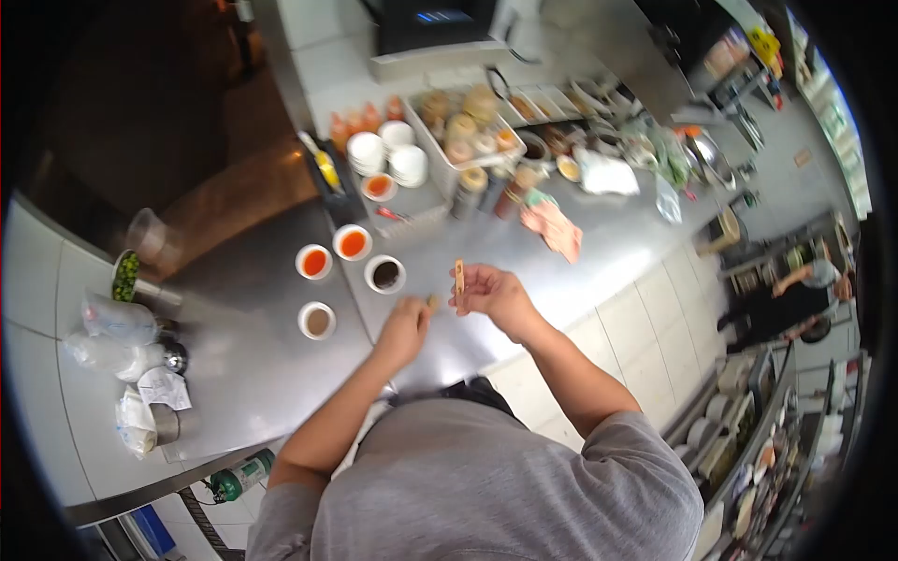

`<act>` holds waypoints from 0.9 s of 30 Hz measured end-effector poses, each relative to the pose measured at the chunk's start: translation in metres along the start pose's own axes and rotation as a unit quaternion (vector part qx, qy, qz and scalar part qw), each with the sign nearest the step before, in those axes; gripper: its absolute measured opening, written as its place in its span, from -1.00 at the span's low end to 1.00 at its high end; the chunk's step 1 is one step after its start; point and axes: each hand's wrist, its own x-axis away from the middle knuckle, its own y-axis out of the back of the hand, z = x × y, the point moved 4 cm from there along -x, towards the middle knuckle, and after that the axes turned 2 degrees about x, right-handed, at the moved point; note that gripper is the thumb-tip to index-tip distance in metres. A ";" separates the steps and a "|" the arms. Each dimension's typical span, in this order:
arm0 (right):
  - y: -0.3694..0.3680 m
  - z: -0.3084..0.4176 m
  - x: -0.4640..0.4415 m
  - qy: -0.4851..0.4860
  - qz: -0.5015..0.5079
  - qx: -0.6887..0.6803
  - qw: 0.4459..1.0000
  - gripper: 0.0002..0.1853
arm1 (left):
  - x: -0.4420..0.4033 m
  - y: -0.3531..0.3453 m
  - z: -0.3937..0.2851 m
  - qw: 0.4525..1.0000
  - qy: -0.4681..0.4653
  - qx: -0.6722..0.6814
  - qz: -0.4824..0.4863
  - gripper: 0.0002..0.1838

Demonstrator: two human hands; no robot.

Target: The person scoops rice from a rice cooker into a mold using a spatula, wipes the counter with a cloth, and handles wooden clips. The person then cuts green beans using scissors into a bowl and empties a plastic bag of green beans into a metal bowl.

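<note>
My right hand (494, 297) is raised over the steel counter, its thumb and fingers pinching a short, flat wooden piece (459, 276) with a dark mark on it. Close by on the left, my left hand (404, 329) is closed. A small tan tip (432, 302) shows at its fingers, too small to name. Just beyond my left hand stands a white cup of dark sauce (385, 274). Two cups of orange-red sauce (353, 244) (314, 263) and a cup of brown sauce (318, 323) sit to its left.
Stacked white cups (408, 165), a bin of jars (468, 126) and sauce bottles (470, 187) line the back. A pink cloth (554, 229) lies right on the counter (248, 374). Bags (122, 318) stand left. Another person (795, 294) is far right, near shelving (748, 430).
</note>
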 end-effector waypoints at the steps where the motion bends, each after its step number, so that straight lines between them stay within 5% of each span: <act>1: 0.023 -0.008 0.020 -0.015 -0.014 -0.007 1.000 -0.57 | -0.009 -0.015 -0.003 1.000 0.009 0.001 0.003 -0.86; 5: 0.110 -0.011 0.098 0.009 -0.119 -0.005 0.993 -0.64 | -0.015 -0.036 -0.077 0.985 -0.043 -0.152 -0.063 -0.67; 7: 0.157 -0.034 0.134 -0.072 -0.178 -0.019 0.981 -0.64 | -0.001 -0.068 -0.098 0.996 -0.040 -0.079 0.031 -0.53; 8: 0.179 -0.057 0.148 -0.087 -0.192 -0.013 0.977 -0.69 | 0.013 -0.106 -0.092 0.966 0.073 0.053 0.242 -0.52; 9: 0.202 -0.087 0.160 -0.091 -0.188 -0.017 0.978 -0.69 | 0.036 -0.142 -0.089 0.864 0.182 0.181 0.433 -0.51; 10: 0.222 -0.124 0.170 -0.125 -0.154 0.000 0.980 -0.71 | 0.053 -0.170 -0.079 0.863 0.189 0.181 0.432 -0.51; 12: 0.242 -0.189 0.185 -0.182 -0.102 0.022 0.978 -0.74 | 0.071 -0.215 -0.058 0.960 -0.057 -0.031 0.273 -0.52; 13: 0.246 -0.210 0.190 -0.206 -0.087 0.025 0.974 -0.75 | 0.069 -0.231 -0.048 0.960 -0.051 -0.035 0.274 -0.52; 15: 0.242 -0.237 0.191 -0.287 -0.048 0.029 0.956 -0.75 | 0.053 -0.244 -0.034 0.954 -0.076 -0.264 0.124 -0.53; 16: 0.239 -0.252 0.188 -0.296 -0.024 0.047 0.954 -0.76 | 0.043 -0.252 -0.028 0.953 -0.071 -0.266 0.128 -0.53; 18: 0.226 -0.274 0.181 -0.299 0.019 0.086 0.950 -0.82 | 0.031 -0.263 0.001 0.919 0.233 -0.254 0.190 -0.52; 23: 0.185 -0.292 0.160 -0.283 0.132 0.168 0.935 -0.88 | 0.045 -0.252 -0.005 0.944 0.209 -0.167 0.193 -0.51; 27: 0.159 -0.295 0.148 -0.282 0.109 0.121 0.946 -0.86 | 0.045 -0.255 -0.001 0.913 0.261 -0.158 0.272 -0.48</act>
